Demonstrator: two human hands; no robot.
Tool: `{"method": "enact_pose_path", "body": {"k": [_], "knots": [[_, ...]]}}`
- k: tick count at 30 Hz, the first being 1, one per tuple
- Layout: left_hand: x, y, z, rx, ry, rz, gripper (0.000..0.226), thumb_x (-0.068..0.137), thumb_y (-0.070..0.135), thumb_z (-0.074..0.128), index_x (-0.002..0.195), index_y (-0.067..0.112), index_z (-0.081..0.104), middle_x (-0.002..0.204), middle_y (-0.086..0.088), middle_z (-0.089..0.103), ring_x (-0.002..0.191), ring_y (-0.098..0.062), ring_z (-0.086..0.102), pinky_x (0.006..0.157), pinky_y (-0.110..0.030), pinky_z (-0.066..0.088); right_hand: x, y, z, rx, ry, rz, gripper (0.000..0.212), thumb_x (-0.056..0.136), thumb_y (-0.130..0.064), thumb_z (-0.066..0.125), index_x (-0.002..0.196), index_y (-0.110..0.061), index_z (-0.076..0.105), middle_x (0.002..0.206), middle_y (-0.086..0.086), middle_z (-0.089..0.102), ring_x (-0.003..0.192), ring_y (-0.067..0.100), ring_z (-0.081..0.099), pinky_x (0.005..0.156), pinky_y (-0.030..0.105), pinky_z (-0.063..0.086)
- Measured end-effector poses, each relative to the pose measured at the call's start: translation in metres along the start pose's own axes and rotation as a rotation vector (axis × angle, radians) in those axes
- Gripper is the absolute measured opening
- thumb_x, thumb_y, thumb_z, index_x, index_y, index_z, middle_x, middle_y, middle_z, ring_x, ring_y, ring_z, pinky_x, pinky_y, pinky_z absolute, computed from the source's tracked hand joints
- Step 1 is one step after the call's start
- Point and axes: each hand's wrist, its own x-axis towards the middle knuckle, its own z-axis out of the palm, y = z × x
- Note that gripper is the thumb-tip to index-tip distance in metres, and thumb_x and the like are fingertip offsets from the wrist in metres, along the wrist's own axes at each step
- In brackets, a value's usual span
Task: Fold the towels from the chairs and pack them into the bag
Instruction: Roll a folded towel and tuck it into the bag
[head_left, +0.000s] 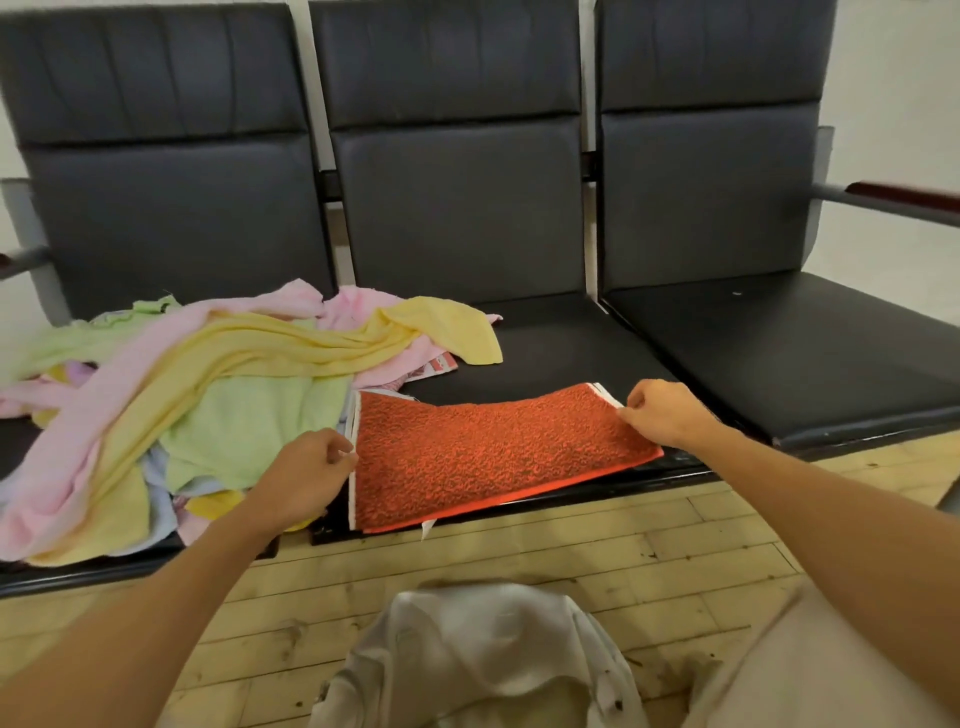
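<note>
since the left hand (306, 478) pinches the left edge of the orange towel (498, 457) and the right hand (660, 413) its right edge, fingers (340, 451) curled tight, the towel lies flat along the front of the middle seat (561, 353), probably stretched for the next fold. counted: one orange towel, three chairs (457, 197), one white bag (483, 654) slumped on the floor below. one loose pastel heap (208, 395) beside it, towels in it uncountable.

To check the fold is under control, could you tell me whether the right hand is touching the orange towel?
Touching. The head view shows the right hand pinching the far corner of the orange towel.
</note>
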Motion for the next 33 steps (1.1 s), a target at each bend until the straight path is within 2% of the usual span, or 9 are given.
{"method": "enact_pose_path", "body": {"k": [4,7,10,14,17,20,24,28,33], "knots": [[0.016,-0.003,0.008,0.007,-0.037,-0.124,0.039,0.098,0.026,0.052,0.123,-0.004,0.053,0.111,-0.017,0.06,0.089,-0.024,0.055,0.072,-0.029,0.039,0.013,-0.003,0.015,0.026,-0.082,0.158,0.041,0.091,-0.05,0.059,0.084,-0.01,0.052,0.103,0.011,0.06,0.105,0.034,0.06,0.081,0.036,0.046],[0.027,-0.007,0.017,0.06,-0.045,-0.152,0.051,0.094,0.044,0.054,0.116,-0.001,0.055,0.118,-0.021,0.056,0.102,-0.033,0.057,0.084,-0.037,0.046,0.019,-0.011,0.018,0.076,-0.099,0.216,0.034,0.09,-0.041,0.063,0.098,-0.01,0.052,0.111,0.012,0.058,0.105,0.033,0.057,0.092,0.039,0.046],[0.028,-0.001,0.028,0.188,-0.057,-0.136,0.062,0.09,0.054,0.055,0.124,0.003,0.046,0.122,-0.019,0.05,0.113,-0.035,0.053,0.091,-0.041,0.045,0.016,-0.02,0.015,0.175,-0.174,0.238,0.03,0.087,-0.025,0.065,0.106,-0.006,0.051,0.118,0.016,0.055,0.098,0.028,0.052,0.082,0.034,0.042],[0.024,0.012,0.033,0.256,-0.069,-0.046,0.038,0.098,0.035,0.05,0.119,0.004,0.045,0.125,-0.018,0.054,0.114,-0.034,0.054,0.091,-0.039,0.044,0.002,-0.017,0.005,0.317,-0.25,0.276,0.042,0.079,-0.018,0.068,0.113,-0.006,0.047,0.112,0.014,0.054,0.097,0.028,0.055,0.071,0.032,0.044],[0.022,0.014,0.03,0.073,-0.048,-0.086,0.035,0.101,0.023,0.044,0.126,0.0,0.042,0.129,-0.022,0.052,0.119,-0.036,0.051,0.092,-0.036,0.04,-0.005,-0.012,-0.002,0.42,-0.323,0.268,0.056,0.061,-0.023,0.07,0.11,0.001,0.058,0.107,0.016,0.065,0.094,0.032,0.066,0.081,0.041,0.057],[0.013,0.021,0.015,-0.365,0.005,-0.244,0.034,0.102,0.02,0.043,0.126,-0.003,0.048,0.125,-0.021,0.056,0.113,-0.034,0.055,0.09,-0.036,0.043,-0.012,-0.018,-0.006,0.569,-0.361,0.268,0.04,0.073,-0.015,0.068,0.11,-0.001,0.059,0.106,0.02,0.068,0.096,0.037,0.067,0.091,0.05,0.054],[-0.002,0.028,-0.02,-0.971,0.012,-0.493,0.018,0.099,0.017,0.051,0.101,0.0,0.055,0.086,-0.014,0.063,0.071,-0.026,0.061,0.054,-0.029,0.049,-0.021,-0.034,-0.004,0.841,-0.44,0.325,0.022,0.091,-0.02,0.064,0.106,-0.006,0.059,0.098,0.017,0.067,0.085,0.033,0.066,0.073,0.041,0.055],[-0.004,0.029,-0.047,-1.119,0.047,-0.564,0.018,0.093,0.019,0.062,0.096,0.002,0.056,0.079,-0.01,0.06,0.064,-0.022,0.057,0.045,-0.024,0.048,-0.021,-0.044,0.011,0.966,-0.481,0.36,0.009,0.099,-0.009,0.052,0.096,-0.001,0.054,0.089,0.016,0.063,0.078,0.028,0.061,0.07,0.043,0.05],[0.012,0.078,-0.056,-1.105,0.015,-0.429,0.016,0.091,0.017,0.063,0.103,0.008,0.059,0.09,-0.011,0.066,0.071,-0.019,0.063,0.048,-0.024,0.054,-0.016,-0.044,0.022,1.055,-0.505,0.338,0.011,0.096,0.009,0.048,0.091,0.0,0.051,0.087,0.016,0.063,0.077,0.026,0.063,0.075,0.041,0.053]]}}
